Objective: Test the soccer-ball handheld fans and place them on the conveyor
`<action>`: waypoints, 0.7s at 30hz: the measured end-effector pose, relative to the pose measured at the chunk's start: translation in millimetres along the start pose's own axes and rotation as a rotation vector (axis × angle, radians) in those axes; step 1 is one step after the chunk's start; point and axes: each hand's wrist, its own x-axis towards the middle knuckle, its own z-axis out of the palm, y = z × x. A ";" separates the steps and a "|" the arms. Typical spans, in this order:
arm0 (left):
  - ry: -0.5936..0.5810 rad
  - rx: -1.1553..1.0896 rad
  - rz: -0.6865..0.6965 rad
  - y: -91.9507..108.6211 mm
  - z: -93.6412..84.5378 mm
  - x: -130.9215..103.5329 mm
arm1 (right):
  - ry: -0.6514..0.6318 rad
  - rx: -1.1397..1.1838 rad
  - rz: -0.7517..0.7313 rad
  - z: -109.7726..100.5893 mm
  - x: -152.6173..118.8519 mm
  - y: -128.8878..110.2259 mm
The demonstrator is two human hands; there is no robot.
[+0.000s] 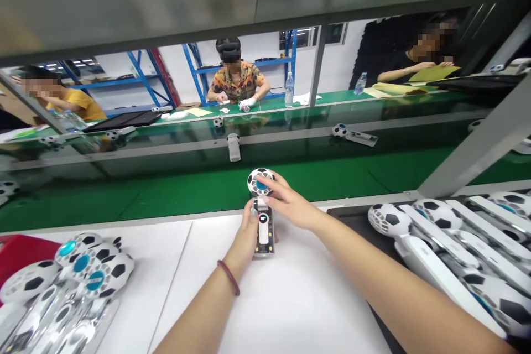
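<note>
A handheld fan with a football-patterned round head [260, 182] and a transparent body [264, 235] stands out in the middle, over the white work surface [307, 298]. Its body shows a lit round display and a white strip inside. My left hand [248, 228] is wrapped round the upper left side of the body. My right hand [288, 202] reaches in from the right, its fingers on the fan's head and neck. A dark red band circles my left wrist.
Several similar fans [95, 265] lie at the left by a red bin [25, 249]. A black tray [348, 213] with several white fans [435, 265] is at the right. Beyond runs a green conveyor [166, 193] carrying fans; a metal post slants at the right. People sit opposite.
</note>
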 end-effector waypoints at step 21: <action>-0.157 0.074 -0.027 0.7 4.7 -8.6 | 0.309 0.197 0.064 2.8 5.3 4.8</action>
